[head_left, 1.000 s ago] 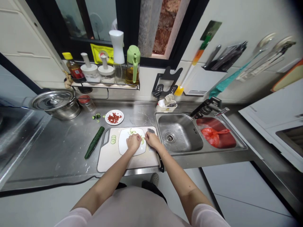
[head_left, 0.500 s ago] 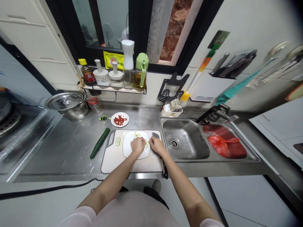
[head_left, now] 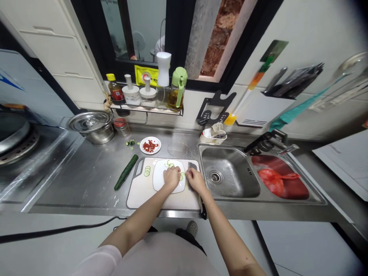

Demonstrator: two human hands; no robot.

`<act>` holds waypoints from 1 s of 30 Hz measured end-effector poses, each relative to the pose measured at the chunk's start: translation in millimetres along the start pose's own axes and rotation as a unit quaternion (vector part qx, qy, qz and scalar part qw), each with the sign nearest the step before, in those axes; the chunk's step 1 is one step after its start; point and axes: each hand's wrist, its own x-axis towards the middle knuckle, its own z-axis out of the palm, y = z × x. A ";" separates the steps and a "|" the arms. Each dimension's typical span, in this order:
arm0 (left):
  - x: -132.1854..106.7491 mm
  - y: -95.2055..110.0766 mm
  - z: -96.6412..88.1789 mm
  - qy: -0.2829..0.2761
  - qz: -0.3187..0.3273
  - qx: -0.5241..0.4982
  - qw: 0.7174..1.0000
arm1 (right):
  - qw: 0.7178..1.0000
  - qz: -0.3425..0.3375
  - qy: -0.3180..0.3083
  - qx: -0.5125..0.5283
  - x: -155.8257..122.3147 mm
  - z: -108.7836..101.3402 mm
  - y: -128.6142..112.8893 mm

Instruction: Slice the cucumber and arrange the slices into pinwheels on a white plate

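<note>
A pale cutting board (head_left: 140,193) lies on the steel counter with a white plate (head_left: 159,180) on it. Cucumber slices (head_left: 169,164) sit at the plate's far rim, and a few more slices (head_left: 147,171) lie on the board to its left. My left hand (head_left: 171,177) rests on the plate's right half, fingers curled down. My right hand (head_left: 195,179) is at the plate's right edge, fingers also curled, with slices (head_left: 181,176) between the two hands. A knife (head_left: 192,166) lies along the board's right edge, partly under my right hand.
A whole cucumber (head_left: 125,172) lies left of the board. Behind are a small dish of red pieces (head_left: 150,145), cucumber ends (head_left: 131,142) and a lidded steel pot (head_left: 91,126). The sink (head_left: 230,176) is right, with a red bag (head_left: 273,180) in its far basin.
The view has shifted, so the counter sits further right and lower in the picture. Both hands stay curled at the plate's right side, with hardly any movement relative to it.
</note>
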 end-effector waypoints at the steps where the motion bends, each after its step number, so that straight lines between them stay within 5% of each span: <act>1: -0.9 0.8 -0.2 0.002 0.013 0.008 1.000 | 1.000 0.000 0.007 0.013 -3.0 -0.6 0.6; 11: -3.9 3.4 -4.5 -0.022 0.007 0.011 1.000 | 0.987 0.033 0.073 0.136 -34.1 1.9 11.0; 17: -9.8 -8.5 -10.1 0.033 -0.026 -0.077 0.996 | 0.975 0.053 0.105 0.190 -44.1 4.1 18.9; 30: -72.4 -108.2 -27.7 0.160 -0.142 -0.206 0.955 | 0.960 0.070 0.147 0.228 -52.2 8.9 20.4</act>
